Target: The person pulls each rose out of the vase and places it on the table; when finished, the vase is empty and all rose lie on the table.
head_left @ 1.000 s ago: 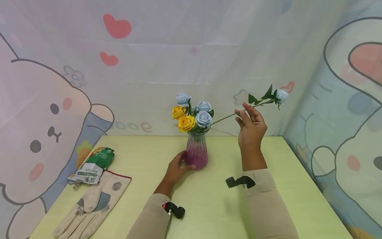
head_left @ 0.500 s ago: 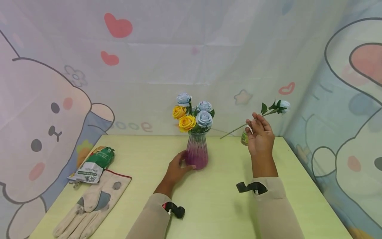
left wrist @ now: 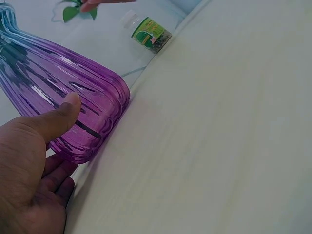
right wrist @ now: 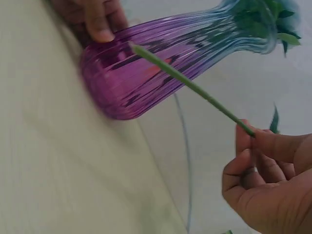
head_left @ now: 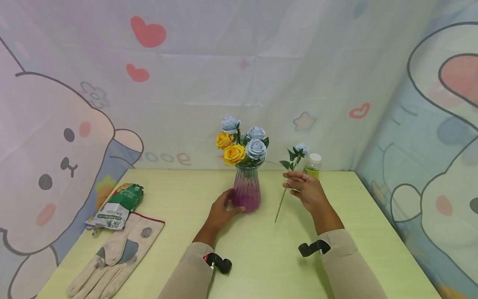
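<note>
A ribbed glass vase (head_left: 247, 187), clear at the top and purple below, stands upright on the table. Blue roses (head_left: 256, 148) and yellow roses (head_left: 234, 155) fill its mouth. My left hand (head_left: 219, 211) grips the vase low on its left side, thumb across the front in the left wrist view. To the right of the vase, my right hand (head_left: 305, 190) pinches the stem (right wrist: 195, 88) of a single blue rose (head_left: 301, 149) between thumb and fingers. That rose is upright with a slight tilt, its bare stem end pointing down, apart from the vase.
A small clear jar (head_left: 313, 164) with a white lid and green label stands behind my right hand. On the left lie a white-and-grey work glove (head_left: 123, 253) and a green-and-white packet (head_left: 118, 207) partly over its cuff. A printed cloth (head_left: 209, 83) hangs behind the table.
The single rose's stem has left the vase's mouth. My right hand moved right, then down and left, turning the rose upright and uncovering the jar. My left hand stays on the vase.
</note>
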A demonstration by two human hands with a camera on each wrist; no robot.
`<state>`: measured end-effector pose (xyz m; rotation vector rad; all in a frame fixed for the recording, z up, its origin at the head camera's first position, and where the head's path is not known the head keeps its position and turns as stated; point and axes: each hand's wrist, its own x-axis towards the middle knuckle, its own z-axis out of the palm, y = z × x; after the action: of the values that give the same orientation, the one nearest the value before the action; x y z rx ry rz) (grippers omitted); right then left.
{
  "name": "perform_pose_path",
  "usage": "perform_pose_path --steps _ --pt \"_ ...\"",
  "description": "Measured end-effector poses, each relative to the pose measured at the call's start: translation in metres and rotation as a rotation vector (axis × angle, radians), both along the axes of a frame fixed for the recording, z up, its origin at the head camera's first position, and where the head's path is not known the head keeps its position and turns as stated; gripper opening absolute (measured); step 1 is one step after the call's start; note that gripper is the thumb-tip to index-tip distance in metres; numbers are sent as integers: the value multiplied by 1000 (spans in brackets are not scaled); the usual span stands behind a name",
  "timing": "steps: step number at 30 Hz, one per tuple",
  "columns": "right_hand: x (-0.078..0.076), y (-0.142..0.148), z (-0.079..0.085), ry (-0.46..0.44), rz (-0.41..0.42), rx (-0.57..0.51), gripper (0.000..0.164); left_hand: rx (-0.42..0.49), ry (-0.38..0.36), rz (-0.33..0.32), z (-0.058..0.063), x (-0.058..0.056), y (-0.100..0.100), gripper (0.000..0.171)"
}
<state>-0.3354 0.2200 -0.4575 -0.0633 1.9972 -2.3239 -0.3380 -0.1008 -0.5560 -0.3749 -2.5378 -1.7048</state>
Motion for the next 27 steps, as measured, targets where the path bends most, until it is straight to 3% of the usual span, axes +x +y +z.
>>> perform_pose_path --steps 4,8,18,27 --pt "-3 -1 -13 -17 50 231 24 7 -4 -5 2 0 0 86" --pt "-7 -7 -25 -15 76 383 24 3 -5 -5 2 0 0 86" --pt "-24 -24 -52 107 151 583 28 1 -16 -8 -2 -1 -1 86" --pt "-31 -36 -63 237 106 819 27 11 -22 -8 -1 -1 0 87"
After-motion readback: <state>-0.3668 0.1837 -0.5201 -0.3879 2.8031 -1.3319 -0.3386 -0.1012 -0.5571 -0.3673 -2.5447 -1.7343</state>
